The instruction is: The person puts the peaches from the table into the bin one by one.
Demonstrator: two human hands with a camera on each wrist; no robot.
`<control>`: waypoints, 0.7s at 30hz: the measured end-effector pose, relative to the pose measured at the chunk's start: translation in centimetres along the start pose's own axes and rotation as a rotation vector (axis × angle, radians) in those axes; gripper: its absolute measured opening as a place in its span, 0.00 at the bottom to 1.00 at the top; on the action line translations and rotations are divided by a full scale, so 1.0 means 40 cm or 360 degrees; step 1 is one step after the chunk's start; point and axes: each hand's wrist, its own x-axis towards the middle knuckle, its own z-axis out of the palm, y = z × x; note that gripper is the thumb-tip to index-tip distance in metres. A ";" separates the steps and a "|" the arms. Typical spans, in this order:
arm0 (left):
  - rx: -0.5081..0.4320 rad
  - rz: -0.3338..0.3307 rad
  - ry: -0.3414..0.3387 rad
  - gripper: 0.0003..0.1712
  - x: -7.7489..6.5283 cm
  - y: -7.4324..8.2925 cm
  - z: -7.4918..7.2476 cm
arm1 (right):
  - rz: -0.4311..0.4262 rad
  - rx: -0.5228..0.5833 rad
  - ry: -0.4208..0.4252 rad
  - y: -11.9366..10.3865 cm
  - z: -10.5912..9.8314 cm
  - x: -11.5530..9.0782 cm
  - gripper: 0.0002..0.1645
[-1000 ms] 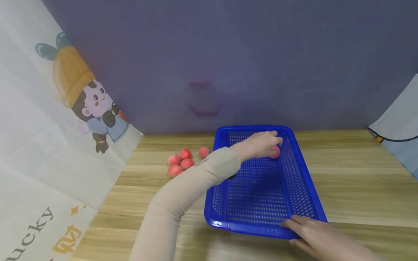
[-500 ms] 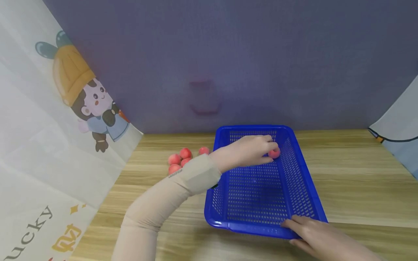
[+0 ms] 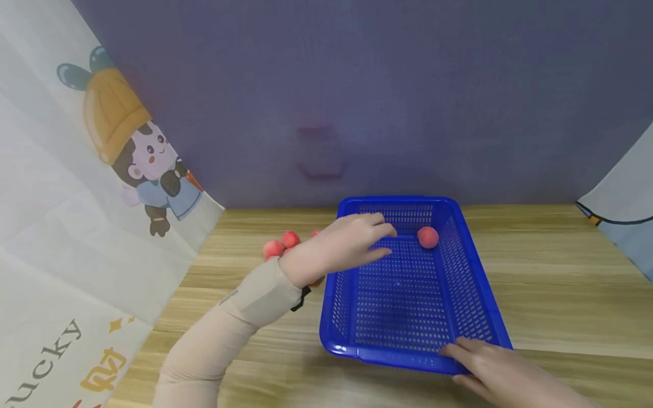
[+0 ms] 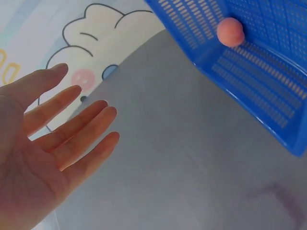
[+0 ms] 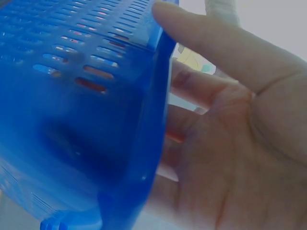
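Note:
One round pink-red peach [image 3: 428, 237] lies in the far right corner of the blue plastic basket [image 3: 408, 362]. My left hand [image 3: 352, 241] is over the basket's left side, apart from the peach, with nothing in its grasp. In the left wrist view, the fingers of that left hand [image 4: 57, 139] are spread and relaxed. My right hand [image 3: 482, 365] grips the basket's near rim at its right corner. The right wrist view has the thumb [image 5: 206, 38] on one side of the rim and the fingers on the other.
Several more peaches [image 3: 272, 249] lie on the wooden table [image 3: 551, 272] left of the basket, partly hidden by my left forearm. A dark grey-blue panel [image 3: 433, 102] stands behind the table. At the right edge runs a black cable [image 3: 619, 220].
My left hand has let go of the peach in the basket's far right corner and drawn back to the left. My right hand and the basket have stayed in place.

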 end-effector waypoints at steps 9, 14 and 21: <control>-0.0018 -0.0048 0.0267 0.12 -0.093 -0.033 0.014 | -0.0028 -0.0008 0.0014 0.000 -0.002 -0.001 0.19; -0.0041 -0.0055 0.0438 0.11 -0.145 -0.052 0.041 | -0.0009 0.0018 -0.0009 0.000 -0.002 -0.001 0.19; -0.0076 -0.0108 0.0574 0.11 -0.213 -0.075 0.091 | -0.0001 0.0023 -0.0027 -0.001 -0.003 0.000 0.19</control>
